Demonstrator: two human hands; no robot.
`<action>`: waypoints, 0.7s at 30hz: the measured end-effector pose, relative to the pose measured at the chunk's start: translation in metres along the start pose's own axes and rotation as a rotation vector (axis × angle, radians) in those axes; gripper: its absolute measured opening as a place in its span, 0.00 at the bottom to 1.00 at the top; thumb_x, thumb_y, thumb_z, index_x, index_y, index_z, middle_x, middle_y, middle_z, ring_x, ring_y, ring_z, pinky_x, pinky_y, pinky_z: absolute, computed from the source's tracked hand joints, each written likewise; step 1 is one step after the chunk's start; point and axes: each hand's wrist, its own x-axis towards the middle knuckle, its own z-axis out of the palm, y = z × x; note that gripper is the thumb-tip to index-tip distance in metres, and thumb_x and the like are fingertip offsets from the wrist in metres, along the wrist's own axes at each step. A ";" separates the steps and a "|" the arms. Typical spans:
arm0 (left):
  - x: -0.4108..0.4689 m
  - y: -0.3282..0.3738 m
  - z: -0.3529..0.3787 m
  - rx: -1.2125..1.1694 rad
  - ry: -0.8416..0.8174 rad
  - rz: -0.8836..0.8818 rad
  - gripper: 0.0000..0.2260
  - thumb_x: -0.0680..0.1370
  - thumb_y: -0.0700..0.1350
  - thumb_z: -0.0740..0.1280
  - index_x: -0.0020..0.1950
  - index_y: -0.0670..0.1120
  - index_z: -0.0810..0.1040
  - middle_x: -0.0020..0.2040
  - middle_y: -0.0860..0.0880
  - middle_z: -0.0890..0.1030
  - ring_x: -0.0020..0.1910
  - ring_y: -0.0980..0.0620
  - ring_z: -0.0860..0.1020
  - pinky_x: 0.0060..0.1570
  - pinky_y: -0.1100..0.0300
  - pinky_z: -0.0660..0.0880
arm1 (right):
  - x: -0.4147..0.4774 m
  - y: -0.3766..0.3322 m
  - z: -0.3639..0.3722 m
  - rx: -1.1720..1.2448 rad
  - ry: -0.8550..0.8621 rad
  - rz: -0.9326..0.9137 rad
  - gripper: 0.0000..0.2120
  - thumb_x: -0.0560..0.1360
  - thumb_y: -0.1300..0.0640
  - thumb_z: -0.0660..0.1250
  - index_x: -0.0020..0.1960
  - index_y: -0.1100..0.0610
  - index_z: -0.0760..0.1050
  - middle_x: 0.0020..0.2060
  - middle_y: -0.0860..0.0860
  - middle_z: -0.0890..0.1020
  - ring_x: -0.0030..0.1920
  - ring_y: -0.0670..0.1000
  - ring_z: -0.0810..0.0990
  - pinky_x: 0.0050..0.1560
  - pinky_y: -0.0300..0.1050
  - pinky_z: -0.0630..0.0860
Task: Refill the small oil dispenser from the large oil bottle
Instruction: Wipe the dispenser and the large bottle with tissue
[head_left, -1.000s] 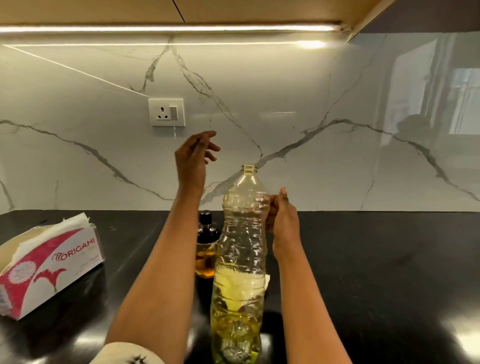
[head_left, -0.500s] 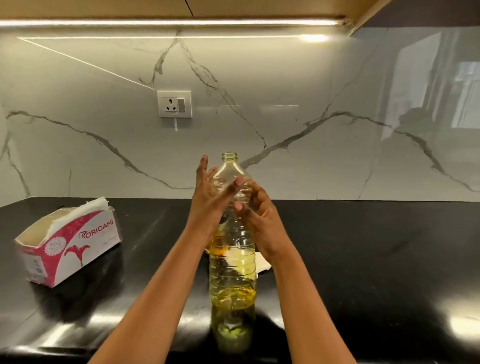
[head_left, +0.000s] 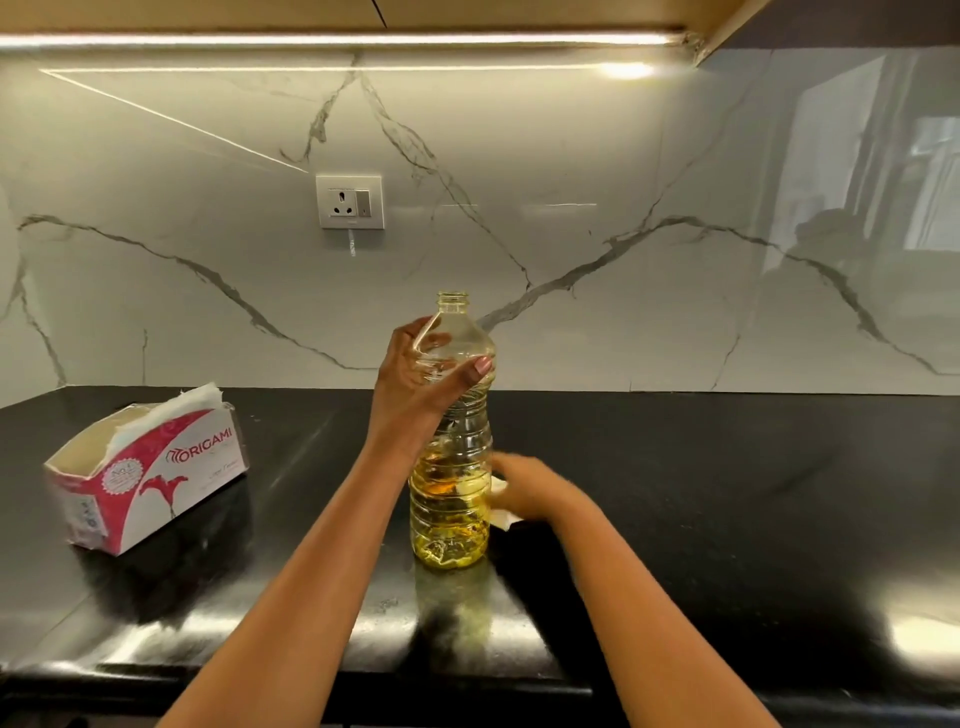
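— While the left hand (head_left: 415, 384) wraps the shoulder of the uncapped large oil bottle (head_left: 452, 519), upright on the counter (head_left: 727, 493), what's risky?
— A one-handed tip could slosh oil out. The right hand (head_left: 535, 491) is blurred beside it; its grip is unclear.

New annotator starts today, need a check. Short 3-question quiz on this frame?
1. True or false: the large oil bottle has its cap on.
2. Which hand grips the bottle's upper part? A left, B right, C both.
3. Fill in: the Origami tissue box sits on the bottle's ____ side.
Key: 1 false, the neck is open; 2 A, the left hand; 3 left.
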 end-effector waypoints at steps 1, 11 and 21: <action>0.000 -0.001 0.001 0.003 0.007 0.002 0.37 0.59 0.64 0.73 0.65 0.55 0.69 0.59 0.56 0.77 0.57 0.59 0.77 0.56 0.56 0.77 | 0.005 0.002 0.009 -0.169 -0.069 0.005 0.14 0.75 0.53 0.64 0.59 0.53 0.75 0.57 0.53 0.79 0.57 0.56 0.77 0.54 0.48 0.73; 0.001 -0.006 0.010 -0.057 0.021 0.037 0.29 0.61 0.63 0.74 0.60 0.61 0.71 0.58 0.57 0.78 0.57 0.59 0.78 0.54 0.57 0.77 | -0.031 -0.018 -0.057 1.016 0.594 0.107 0.04 0.75 0.60 0.66 0.45 0.54 0.79 0.43 0.54 0.83 0.41 0.48 0.78 0.39 0.42 0.74; 0.002 -0.002 0.031 -0.209 -0.047 0.027 0.27 0.61 0.58 0.75 0.58 0.56 0.73 0.56 0.52 0.80 0.54 0.57 0.80 0.50 0.60 0.77 | -0.048 -0.052 -0.049 1.194 0.511 0.041 0.09 0.78 0.61 0.61 0.46 0.56 0.81 0.42 0.56 0.84 0.42 0.51 0.81 0.40 0.42 0.78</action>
